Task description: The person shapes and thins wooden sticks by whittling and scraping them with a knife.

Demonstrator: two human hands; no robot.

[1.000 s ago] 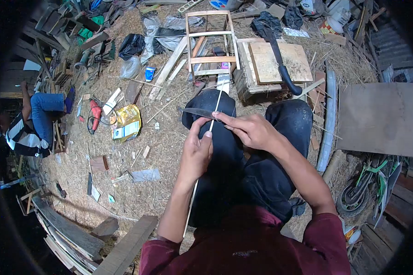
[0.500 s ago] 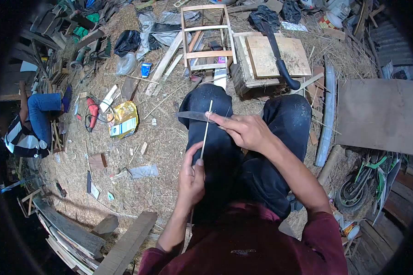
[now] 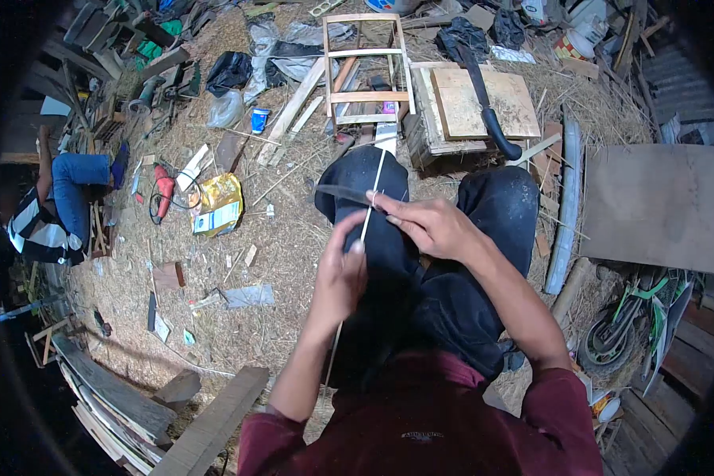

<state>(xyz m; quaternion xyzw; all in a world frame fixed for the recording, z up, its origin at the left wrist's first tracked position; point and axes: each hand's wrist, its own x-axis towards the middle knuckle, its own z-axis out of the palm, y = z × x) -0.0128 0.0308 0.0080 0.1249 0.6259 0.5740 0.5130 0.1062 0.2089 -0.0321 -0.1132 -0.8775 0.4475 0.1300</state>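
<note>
My right hand (image 3: 432, 228) is closed on a knife, its index finger stretched along the tool. The knife's blade (image 3: 341, 192) points left over my left knee and looks slightly blurred. A thin pale strip, like split bamboo or cane (image 3: 380, 168), crosses the blade at my right fingertips. Lower down, my left hand (image 3: 339, 278) pinches the same strip between thumb and fingers, close below the blade. The strip's tail runs down past my left wrist toward my lap. The knife's handle is hidden in my right palm.
A wooden frame (image 3: 369, 97) stands ahead beside a wooden block (image 3: 484, 103) with a sheathed-looking long blade (image 3: 484, 103) on it. Left lie a red power tool (image 3: 163, 194) and a yellow bag (image 3: 216, 202). Another person (image 3: 79, 178) sits far left. A green bike (image 3: 631, 317) is right.
My left hand has moved up and slightly right, nearer the knife. More of the strip now extends beyond the blade. The knife has shifted slightly right.
</note>
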